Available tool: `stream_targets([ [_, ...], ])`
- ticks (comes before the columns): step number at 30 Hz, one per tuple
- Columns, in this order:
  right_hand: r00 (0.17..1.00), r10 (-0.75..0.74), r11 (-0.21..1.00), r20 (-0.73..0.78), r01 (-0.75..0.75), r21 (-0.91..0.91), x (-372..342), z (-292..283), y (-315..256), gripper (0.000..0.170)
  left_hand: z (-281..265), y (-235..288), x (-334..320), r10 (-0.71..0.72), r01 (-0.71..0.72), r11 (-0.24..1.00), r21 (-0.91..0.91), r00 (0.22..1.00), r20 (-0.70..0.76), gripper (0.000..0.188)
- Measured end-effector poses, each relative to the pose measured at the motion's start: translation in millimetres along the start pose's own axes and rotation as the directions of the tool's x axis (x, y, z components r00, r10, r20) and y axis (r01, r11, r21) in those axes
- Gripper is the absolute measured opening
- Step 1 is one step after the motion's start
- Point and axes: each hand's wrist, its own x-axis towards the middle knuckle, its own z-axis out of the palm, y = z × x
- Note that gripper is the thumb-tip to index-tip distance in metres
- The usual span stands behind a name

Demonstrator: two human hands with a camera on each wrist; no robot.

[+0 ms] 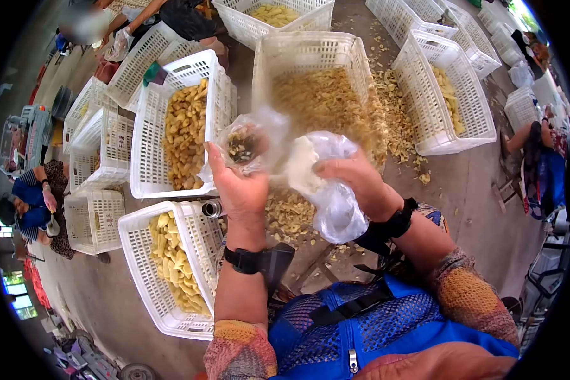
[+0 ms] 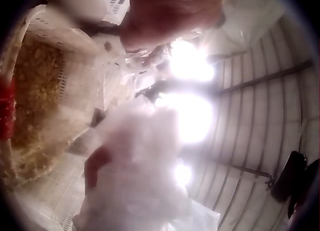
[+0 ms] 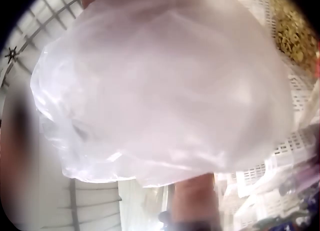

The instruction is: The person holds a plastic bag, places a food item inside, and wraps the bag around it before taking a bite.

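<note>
My left hand (image 1: 242, 190) is raised in front of the crates and holds a crumpled clear plastic bag (image 1: 259, 126) with something dark inside. The bag hides most of its fingers; the thumb stands upright along its side. Just to the right, my right hand (image 1: 361, 183) pinches a second clear plastic bag (image 1: 339, 215), its thumb lying against a white, cloth-like piece (image 1: 303, 166) at the bag's upper edge. This bag hangs down below the hand and fills most of the right wrist view as a pale, puffed sheet (image 3: 165, 90).
A white crate (image 1: 310, 47) with brownish peelings stands beyond the hands, with scraps (image 1: 396, 126) spilled alongside. Crates of ginger-like roots (image 1: 187, 139) and peeled yellow pieces (image 1: 174, 259) stand to the left, another crate (image 1: 446, 95) right. Other people (image 1: 38, 196) sit around.
</note>
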Motion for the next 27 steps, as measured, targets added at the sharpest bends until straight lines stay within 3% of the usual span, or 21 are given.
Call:
stream_targets([
  [6,0.984,-0.142,0.968,-0.11,0.115,-0.222,3,-4,0,0.031,10,-13,-9,-0.097,0.098,0.992,-0.077,0.995,0.02,0.059],
  [8,0.975,-0.14,0.968,-0.173,0.098,-0.229,6,-9,9,0.027,8,-20,-12,0.034,-0.07,0.94,0.334,0.993,0.114,0.059],
  [11,0.968,-0.142,0.966,-0.207,0.089,-0.243,8,-10,15,0.023,-9,-28,-7,0.155,-0.213,0.808,0.549,0.976,0.151,0.06],
  [14,0.963,-0.132,0.976,-0.234,0.085,-0.201,10,-15,17,0.021,-4,-28,-7,0.12,-0.151,0.898,0.413,0.988,0.099,0.06],
  [16,0.964,-0.061,0.991,-0.258,0.028,-0.127,12,-18,19,0.02,12,-21,-14,-0.022,0.016,0.996,0.091,0.998,0.059,0.06],
  [20,0.957,-0.055,0.998,-0.283,0.052,-0.02,16,-18,25,0.018,13,-20,-12,0.06,-0.062,0.991,0.122,0.998,0.021,0.062],
  [23,0.957,-0.016,0.999,-0.29,0.006,-0.038,17,-17,29,0.018,10,-23,-14,0.106,-0.127,0.934,0.335,0.991,0.081,0.063],
  [27,0.967,0.037,0.999,-0.253,-0.041,-0.012,14,-13,30,0.022,13,-24,-14,0.035,-0.042,0.986,0.164,0.998,0.045,0.061],
])
